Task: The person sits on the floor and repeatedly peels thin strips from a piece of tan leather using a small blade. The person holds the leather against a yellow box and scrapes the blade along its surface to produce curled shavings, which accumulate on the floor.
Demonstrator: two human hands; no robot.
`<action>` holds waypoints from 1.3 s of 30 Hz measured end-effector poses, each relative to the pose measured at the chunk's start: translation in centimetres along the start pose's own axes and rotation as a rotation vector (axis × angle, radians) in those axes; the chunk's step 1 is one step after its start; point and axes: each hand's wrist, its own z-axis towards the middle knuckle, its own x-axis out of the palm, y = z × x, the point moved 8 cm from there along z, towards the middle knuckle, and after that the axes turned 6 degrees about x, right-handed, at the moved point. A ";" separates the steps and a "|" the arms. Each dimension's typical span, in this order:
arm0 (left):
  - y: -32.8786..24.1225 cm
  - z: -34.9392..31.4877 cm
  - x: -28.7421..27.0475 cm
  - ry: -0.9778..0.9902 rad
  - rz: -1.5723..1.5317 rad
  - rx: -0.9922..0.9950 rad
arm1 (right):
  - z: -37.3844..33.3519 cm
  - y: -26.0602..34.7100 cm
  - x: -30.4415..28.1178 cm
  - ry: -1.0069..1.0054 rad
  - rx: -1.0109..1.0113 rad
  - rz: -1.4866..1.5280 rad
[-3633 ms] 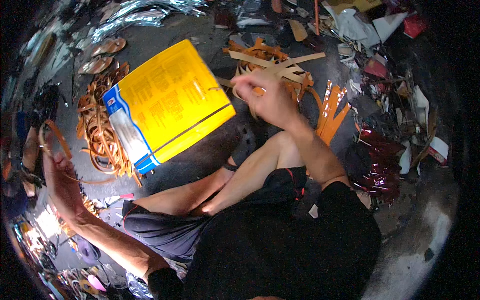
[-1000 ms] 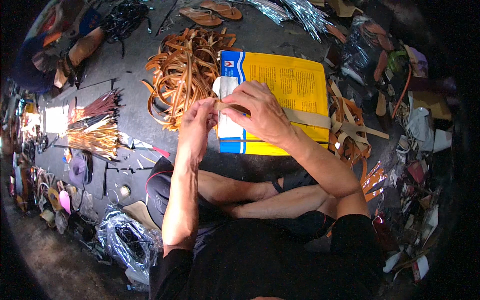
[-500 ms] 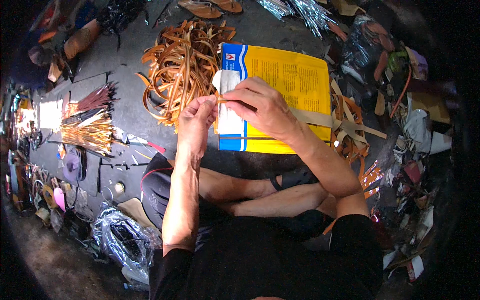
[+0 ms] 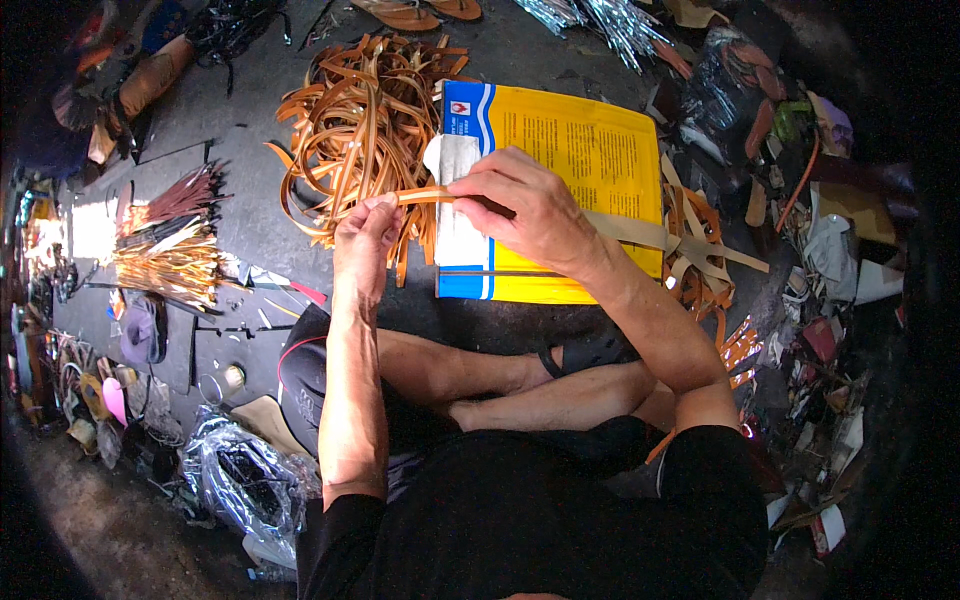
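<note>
A narrow orange-brown strip, leather-like (image 4: 422, 195), runs stretched between my two hands. My left hand (image 4: 364, 240) pinches it on the left, in front of a tangled heap of similar strips (image 4: 365, 120). With thumb and fingers, my right hand (image 4: 525, 210) grips its other end over the left part of a flat yellow, blue and white tin (image 4: 575, 140). White patches (image 4: 460, 225) cover the tin's left edge beside my right fingertips. Beneath my right wrist, a wider beige strip (image 4: 630, 232) crosses the tin and hangs over its right side.
Beige and orange strips (image 4: 700, 250) lie right of the tin. Bundles of cut strips (image 4: 170, 255) rest on the floor at left. Sandals (image 4: 400, 14) and silvery strips (image 4: 610, 30) are at the back. A clear plastic bag (image 4: 240, 470) sits by my left knee; scraps crowd the right.
My left hand has moved left and slightly toward me, away from my right hand, so a longer length of strip shows between them. My right hand stays nearly in place.
</note>
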 end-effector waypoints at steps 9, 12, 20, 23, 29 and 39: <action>1.0 1.8 -3.4 -0.064 -0.064 0.010 | 0.4 0.3 0.2 0.004 -0.029 -0.002; 1.4 1.4 -3.3 -0.123 -0.299 -0.044 | 0.6 0.6 0.1 0.018 0.010 0.036; -1.0 -3.2 5.7 0.056 -0.263 -0.003 | 0.3 0.3 0.1 0.027 0.079 0.075; -0.7 -2.9 5.9 0.023 -0.224 -0.057 | 0.2 0.3 0.1 0.032 0.092 0.076; 0.6 -1.6 3.1 -0.059 -0.250 -0.074 | -0.3 0.1 0.0 0.030 0.100 0.075; 1.7 1.1 -1.6 -0.133 -0.181 -0.092 | -0.3 0.0 0.2 0.018 0.049 0.050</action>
